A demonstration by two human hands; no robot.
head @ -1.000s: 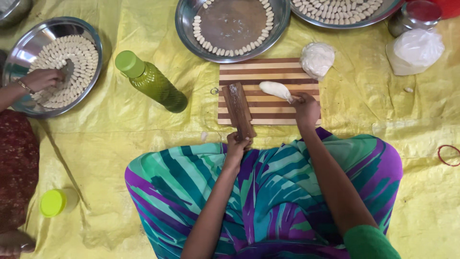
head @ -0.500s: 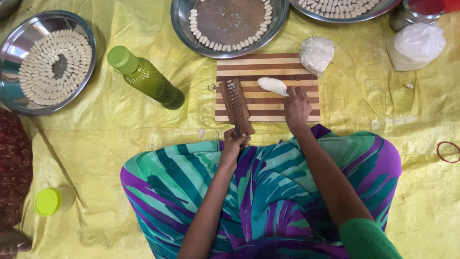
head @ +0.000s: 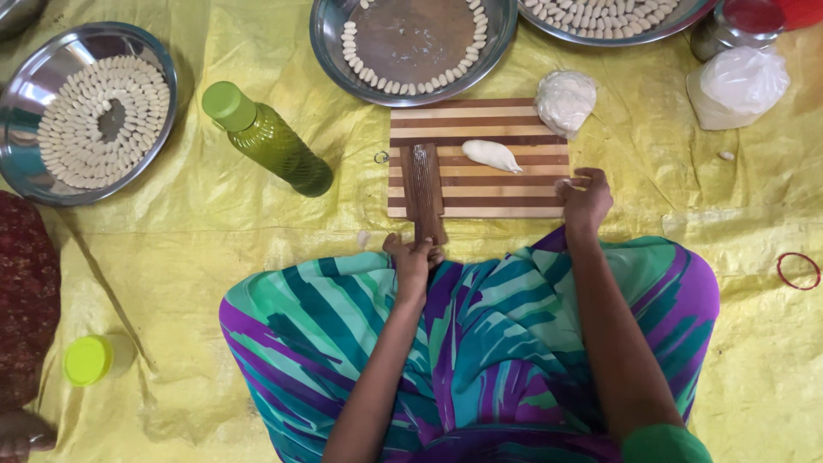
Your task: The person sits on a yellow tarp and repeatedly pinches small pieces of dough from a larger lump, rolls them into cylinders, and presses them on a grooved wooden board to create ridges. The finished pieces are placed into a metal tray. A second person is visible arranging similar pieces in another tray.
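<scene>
- The near end of a ridged wooden paddle point(head: 423, 190) is gripped by the left hand point(head: 413, 260), its fingers curled shut around the handle.
- The paddle is laid along the left part of a striped cutting board point(head: 506, 116).
- The right hand point(head: 585, 200) is held at the board's near right corner; the fingers are loosely curled, and whether anything is pinched cannot be told.
- A white dough roll point(head: 490, 154) is seen lying on the board, apart from both hands.
- A dough ball point(head: 565, 100) is placed at the board's far right corner.
- A green bottle point(head: 266, 138) is laid to the left, and steel plates point(head: 500, 34) of shaped pieces lie beyond.
</scene>
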